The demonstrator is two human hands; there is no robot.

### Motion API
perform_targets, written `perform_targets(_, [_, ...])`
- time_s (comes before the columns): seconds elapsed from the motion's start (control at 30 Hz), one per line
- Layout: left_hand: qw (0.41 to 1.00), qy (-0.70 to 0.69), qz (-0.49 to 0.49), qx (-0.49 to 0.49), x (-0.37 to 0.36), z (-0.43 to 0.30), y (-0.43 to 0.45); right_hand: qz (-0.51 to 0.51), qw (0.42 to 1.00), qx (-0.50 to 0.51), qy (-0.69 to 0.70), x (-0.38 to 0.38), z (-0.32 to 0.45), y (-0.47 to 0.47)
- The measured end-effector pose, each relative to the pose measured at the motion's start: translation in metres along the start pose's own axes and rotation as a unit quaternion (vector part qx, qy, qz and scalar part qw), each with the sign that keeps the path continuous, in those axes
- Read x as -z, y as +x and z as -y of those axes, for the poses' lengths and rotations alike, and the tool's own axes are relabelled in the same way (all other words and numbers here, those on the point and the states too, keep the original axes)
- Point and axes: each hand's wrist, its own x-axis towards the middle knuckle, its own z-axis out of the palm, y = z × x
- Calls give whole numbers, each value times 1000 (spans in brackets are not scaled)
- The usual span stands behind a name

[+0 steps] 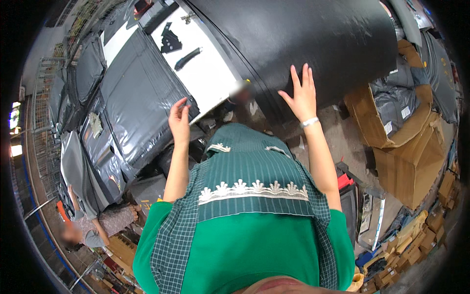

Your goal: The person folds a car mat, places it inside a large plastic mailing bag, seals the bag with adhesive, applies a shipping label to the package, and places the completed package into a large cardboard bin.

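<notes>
My right hand (303, 96), fingers spread and palm down, lies on or just over a large smooth black sheet (293, 40). Folded or layered edges of dark material run along the sheet's left side. My left hand (180, 117) is by the near right corner of a stack of black plastic-wrapped material (139, 95), its fingers loosely curled; I see nothing held in it. Between the hands is a white board or tabletop (205, 81). On it lie a dark-handled tool, possibly a cutter (188, 58), and a torn black scrap (170, 41).
An opened cardboard box (418, 161) with black plastic packages (394, 103) stands at the right. Another person (99, 224) is at the lower left beside grey sheets (79, 172). A metal-edged frame (367, 217) stands at my lower right; many cartons (411, 257) lie beyond.
</notes>
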Motion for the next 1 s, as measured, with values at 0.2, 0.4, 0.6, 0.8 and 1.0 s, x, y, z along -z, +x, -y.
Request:
perform_targets(0.2, [994, 97, 32, -50, -2, 9, 94, 54, 996, -52, -51, 9, 31, -2])
perform_targets(0.4, [963, 255, 45, -75, 17, 46, 212, 74, 989, -88, -90, -2, 57, -4])
perform_targets(0.6, [868, 486, 29, -92, -17, 77, 303, 77, 973, -183, -118, -9, 77, 0])
perform_targets(0.8, [873, 450, 11, -188, -44, 122, 305, -29, 917, -362, -163, -55, 59, -63])
perform_targets(1.0, [878, 429, 50, -209, -27, 112, 306, 136, 956, -233, -114, -11, 39, -73])
